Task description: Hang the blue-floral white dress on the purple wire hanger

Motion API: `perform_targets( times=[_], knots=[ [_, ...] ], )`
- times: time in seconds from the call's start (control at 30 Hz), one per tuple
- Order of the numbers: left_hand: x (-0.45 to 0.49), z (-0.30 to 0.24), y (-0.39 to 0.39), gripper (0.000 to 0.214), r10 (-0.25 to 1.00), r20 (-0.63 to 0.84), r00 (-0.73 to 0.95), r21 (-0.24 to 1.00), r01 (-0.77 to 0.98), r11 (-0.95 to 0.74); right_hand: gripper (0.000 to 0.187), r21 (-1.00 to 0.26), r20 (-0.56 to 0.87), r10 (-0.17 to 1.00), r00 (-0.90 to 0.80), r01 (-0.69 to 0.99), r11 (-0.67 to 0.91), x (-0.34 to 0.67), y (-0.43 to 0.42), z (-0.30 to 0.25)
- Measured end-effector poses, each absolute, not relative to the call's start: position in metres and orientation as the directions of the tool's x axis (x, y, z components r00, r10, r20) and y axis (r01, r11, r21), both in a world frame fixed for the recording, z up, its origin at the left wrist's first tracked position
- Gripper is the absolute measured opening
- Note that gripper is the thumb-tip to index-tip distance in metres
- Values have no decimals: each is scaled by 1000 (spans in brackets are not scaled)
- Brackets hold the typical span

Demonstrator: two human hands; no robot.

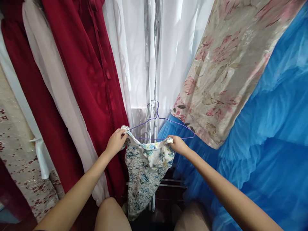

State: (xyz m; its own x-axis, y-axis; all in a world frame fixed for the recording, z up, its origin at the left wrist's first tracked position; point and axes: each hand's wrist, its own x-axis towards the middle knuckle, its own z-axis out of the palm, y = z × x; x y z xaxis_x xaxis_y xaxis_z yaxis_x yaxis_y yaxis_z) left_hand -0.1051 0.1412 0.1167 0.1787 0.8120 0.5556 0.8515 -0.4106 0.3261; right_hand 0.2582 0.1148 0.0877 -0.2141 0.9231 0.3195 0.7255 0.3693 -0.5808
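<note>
Pinching the blue-floral dress (144, 173), the left hand (115, 141) and right hand (179, 145) could let it slip off the purple hanger (157, 115), whose right end seems free of fabric.

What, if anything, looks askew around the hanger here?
The flowered garment sits lopsided at the purple hanger: the left hand pinches one side by the hanger's left end, but the right hand holds the other side short of the right end, which sticks out bare. No spill or damage shows.

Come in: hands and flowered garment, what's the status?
Left hand, right hand gripping flowered garment. Purple hanger: right end bare. Blue skirt close behind right hand.
</note>
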Motion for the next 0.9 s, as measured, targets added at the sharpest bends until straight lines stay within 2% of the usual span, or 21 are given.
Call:
perform_targets(
  times=[0.13,0.23,0.3,0.43,0.5,0.57,0.63,0.7,0.8,0.87,0.9],
  knots=[
    [-122,111,158,34,896,420,145,299,910,-287,25,-530,303,928,-218,771,354,253,90,90],
    [-130,114,158,35,911,391,134,301,916,-264,22,-524,308,931,-198,781,339,254,82,94],
    [-125,121,153,34,883,433,182,309,890,-335,21,-525,307,934,-182,786,326,251,80,94],
    [-94,139,142,35,752,543,373,274,768,-579,23,-538,295,935,-199,774,335,236,74,93],
    [-76,145,139,34,719,572,395,261,743,-616,26,-545,286,928,-238,756,362,231,69,93],
    [-64,147,138,33,713,595,371,270,743,-612,36,-553,287,913,-291,728,406,232,62,95],
    [-59,147,141,33,709,604,364,286,731,-619,53,-555,318,897,-306,707,438,239,54,96],
    [-59,145,143,36,714,591,376,282,733,-619,73,-568,400,893,-206,709,418,254,47,95],
    [-62,144,143,41,730,558,395,232,770,-594,90,-619,531,842,97,722,308,283,46,94],
    [-64,147,140,40,735,548,400,214,782,-585,83,-631,570,795,207,731,262,305,53,98],
    [-65,149,139,39,737,548,394,218,784,-581,73,-627,572,796,199,732,267,315,56,103]
  ],
)
